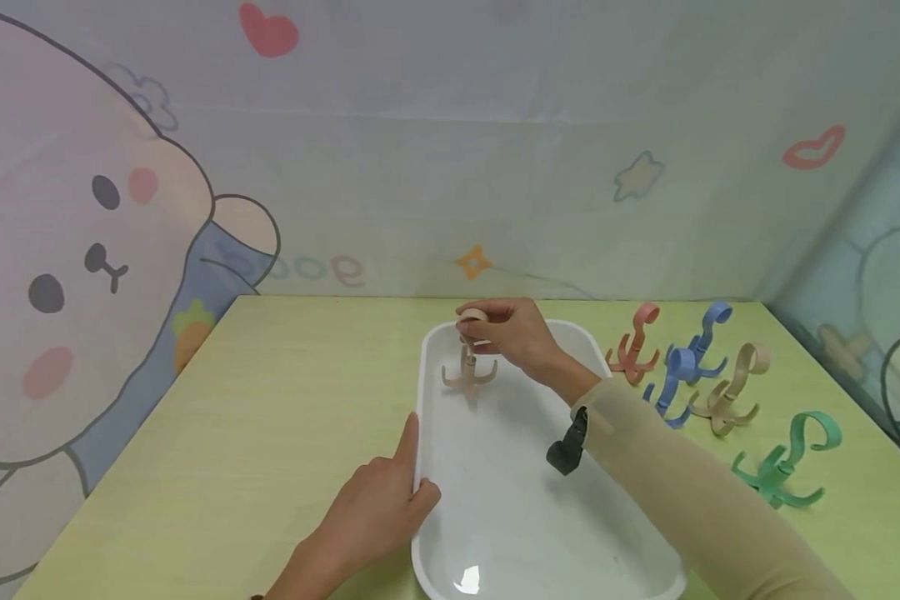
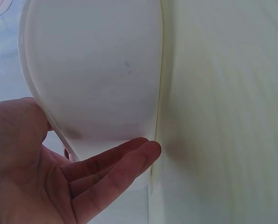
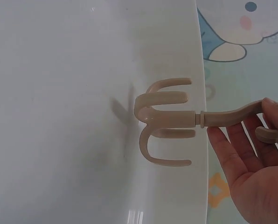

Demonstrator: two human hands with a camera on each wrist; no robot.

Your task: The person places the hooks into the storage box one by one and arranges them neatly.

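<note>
My right hand pinches the curled top of a beige multi-prong hanging hook over the far left end of a white tray. In the right wrist view, the beige hook's stem and upturned prongs show plainly; the fingers hold the curved end. Whether the prongs touch the tray floor, I cannot tell. My left hand grips the tray's left rim, thumb over the edge and index finger pointing along the side. Seen in the left wrist view, its other fingers lie against the tray's outer wall.
Right of the tray stand several similar hooks: a red hook, two blue hooks, another beige hook and a green hook. The pale yellow-green table meets a printed cloth backdrop.
</note>
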